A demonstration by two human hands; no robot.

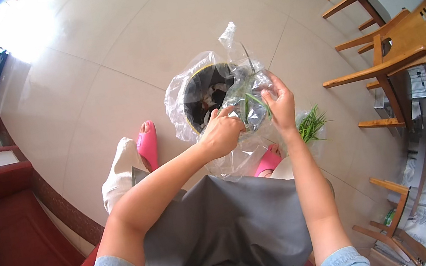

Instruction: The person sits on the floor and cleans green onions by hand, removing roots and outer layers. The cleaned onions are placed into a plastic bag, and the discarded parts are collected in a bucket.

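A round trash bin with a yellow rim and a clear plastic liner stands on the floor before me, with scraps inside. Over its right side, a clear plastic bag holds a few green stalks. My right hand grips the bag's right side between thumb and fingers. Low over the near rim, my left hand has its fingers bent against the plastic; whether it pinches anything is hidden. A bunch of thin green stems lies on plastic on the floor, right of my right forearm.
Pink slippers are on my feet, either side of the bin. A grey apron covers my lap. Wooden chairs stand along the right. At the left is a red sofa with a dark base. Glossy tiles make up the floor.
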